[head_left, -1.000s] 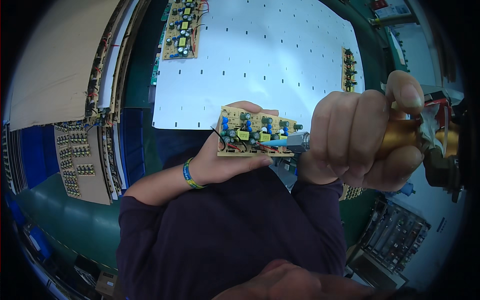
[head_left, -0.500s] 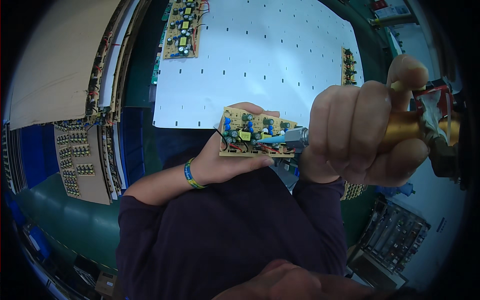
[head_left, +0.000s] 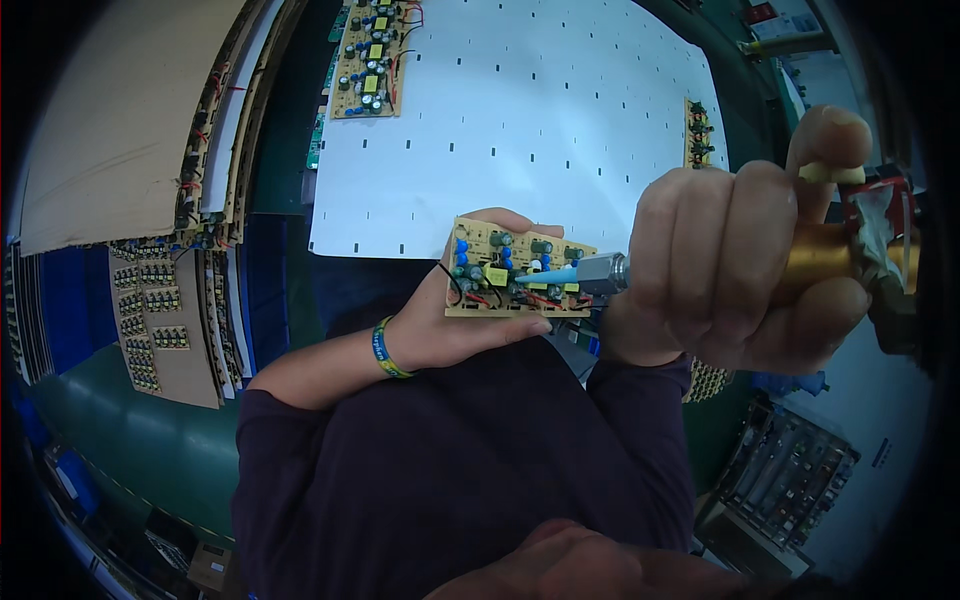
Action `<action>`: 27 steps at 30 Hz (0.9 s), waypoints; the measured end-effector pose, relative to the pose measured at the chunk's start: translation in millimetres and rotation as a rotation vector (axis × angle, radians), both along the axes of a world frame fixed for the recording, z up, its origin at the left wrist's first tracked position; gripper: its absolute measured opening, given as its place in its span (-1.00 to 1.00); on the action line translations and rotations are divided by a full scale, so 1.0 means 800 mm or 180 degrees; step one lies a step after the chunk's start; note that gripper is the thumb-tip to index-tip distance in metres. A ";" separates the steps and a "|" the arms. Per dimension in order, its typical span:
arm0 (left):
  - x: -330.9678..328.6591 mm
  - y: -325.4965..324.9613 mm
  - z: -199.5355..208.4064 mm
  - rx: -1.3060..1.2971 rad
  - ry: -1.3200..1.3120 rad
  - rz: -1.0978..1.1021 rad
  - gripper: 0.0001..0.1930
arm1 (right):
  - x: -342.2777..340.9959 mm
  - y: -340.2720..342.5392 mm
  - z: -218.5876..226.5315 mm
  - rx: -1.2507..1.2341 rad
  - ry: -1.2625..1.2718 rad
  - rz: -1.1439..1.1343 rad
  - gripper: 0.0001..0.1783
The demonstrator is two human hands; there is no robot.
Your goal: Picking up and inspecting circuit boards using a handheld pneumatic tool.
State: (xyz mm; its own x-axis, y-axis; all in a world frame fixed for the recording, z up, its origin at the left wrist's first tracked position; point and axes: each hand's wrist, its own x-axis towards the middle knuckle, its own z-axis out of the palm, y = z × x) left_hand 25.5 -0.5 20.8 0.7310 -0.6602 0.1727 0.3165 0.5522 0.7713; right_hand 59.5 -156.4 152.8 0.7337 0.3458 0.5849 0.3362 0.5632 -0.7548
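Observation:
My left hand (head_left: 435, 325) cradles a tan circuit board (head_left: 478, 308) from below, its thumb along the near edge and fingers behind the far edge. Blue discs, dark round capacitors, yellow transformers and red and black wires cover the board. In my right hand (head_left: 715, 260) is a glue dispensing gun (head_left: 815, 252) with a gold barrel and a metal hex collar. Its blue tapered nozzle (head_left: 550, 276) points left, the tip among the parts beside a yellow transformer (head_left: 496, 276). Whether the tip touches them I cannot tell.
A white slotted sheet (head_left: 490, 130) lies ahead, bearing populated boards (head_left: 370, 80) at far left and another board (head_left: 698, 135) at far right. Stacked cardboard sheets (head_left: 110, 120) with boards between them stand at left. A metal machine (head_left: 785, 470) sits at lower right.
Both hands, the board and the dispensing gun have shifted slightly right. The nozzle tip sits a little farther up the board, nearer the yellow transformer.

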 end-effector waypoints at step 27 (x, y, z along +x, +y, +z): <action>-0.003 0.003 -0.002 0.0201 -0.0163 -0.0022 -0.32 | 0.011 0.007 -0.003 -0.0042 0.0015 -0.0011 -0.41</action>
State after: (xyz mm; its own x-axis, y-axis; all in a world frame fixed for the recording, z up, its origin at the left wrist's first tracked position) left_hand 22.9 1.5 19.4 0.7176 -0.6759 0.1677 0.2793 0.4998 0.8199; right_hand 68.5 -150.9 150.1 0.7377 0.3509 0.5768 0.3345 0.5521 -0.7637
